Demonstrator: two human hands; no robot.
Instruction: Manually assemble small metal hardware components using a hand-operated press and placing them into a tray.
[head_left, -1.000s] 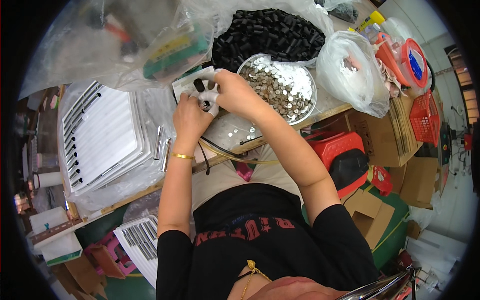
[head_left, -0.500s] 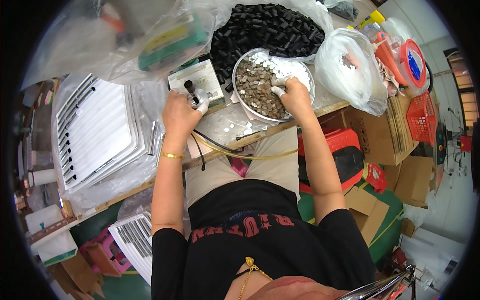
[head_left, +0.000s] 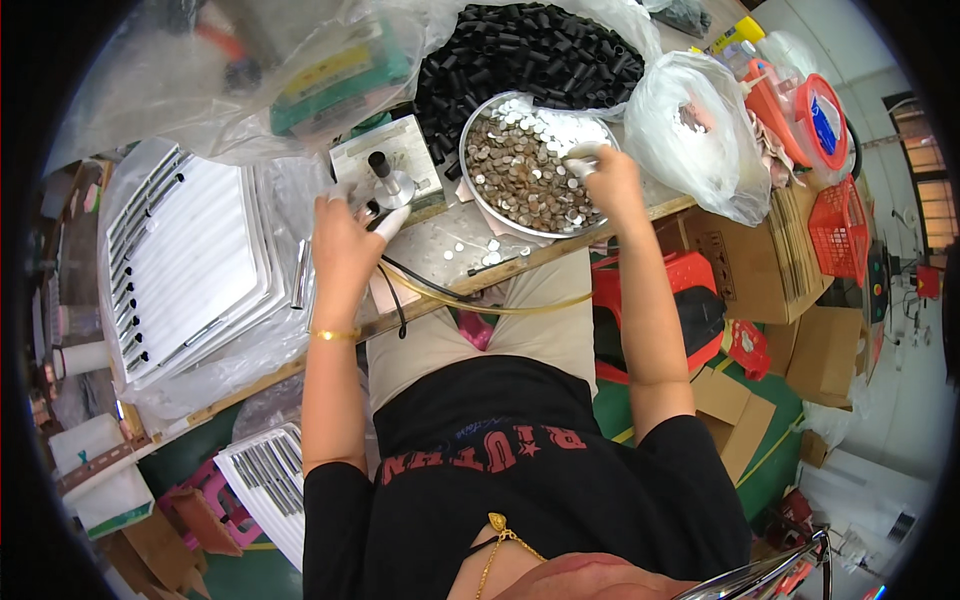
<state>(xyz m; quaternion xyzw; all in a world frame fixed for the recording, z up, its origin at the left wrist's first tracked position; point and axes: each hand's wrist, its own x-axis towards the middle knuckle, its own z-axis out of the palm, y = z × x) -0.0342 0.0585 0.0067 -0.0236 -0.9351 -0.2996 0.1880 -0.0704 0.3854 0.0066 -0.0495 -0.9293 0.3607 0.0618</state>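
My left hand is beside a small bench fixture. Between its white-covered thumb and fingers sits a short black tube, partly hidden. The fixture has a pale square block with a round metal base, from which a black upright piece stands. My right hand is over the right side of a round metal bowl of small silver and brownish discs. Its white-covered fingertips are pinched together; whether a disc is between them I cannot make out.
Behind the bowl lies a heap of black tubes in clear plastic. Stacked white trays with silver rods are at left. A plastic bag stands right of the bowl. Cables hang over the table's front edge, near several loose discs.
My left hand has drawn back from the fixture, toward the lower left, uncovering its round base. My right hand has shifted to the right over the bowl.
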